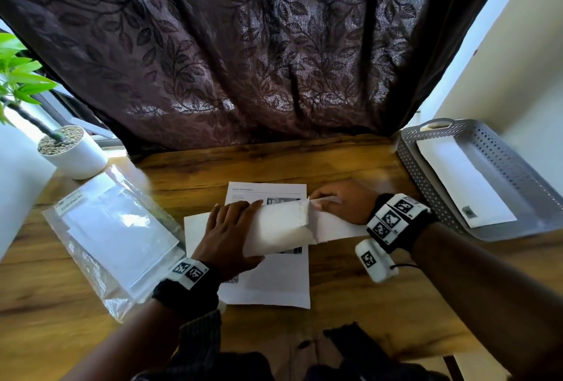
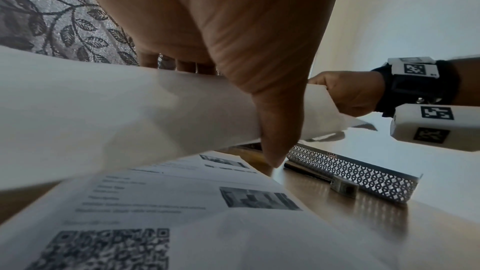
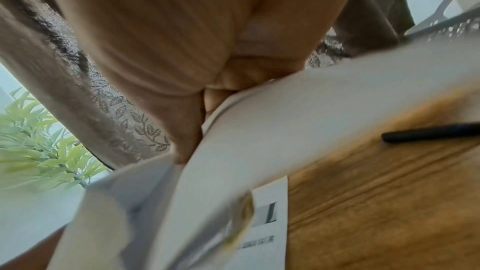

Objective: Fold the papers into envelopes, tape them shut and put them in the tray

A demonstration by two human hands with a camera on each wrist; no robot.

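The folded paper [image 1: 280,228] is held just above a printed sheet [image 1: 274,283] on the bench [image 1: 350,319]. The left hand [image 1: 228,234] grips its left part, and the right hand [image 1: 344,202] pinches its right end. The grey tray [image 1: 518,197] stands to the right, with one envelope [image 1: 463,179] inside.

Printed white sheet [image 2: 182,202]: QR code and text lines, too blurred to read.
Black-and-white wristband [image 1: 393,217]: square coded markers, no words.
Sheet corner [image 3: 270,213]: a large "L".
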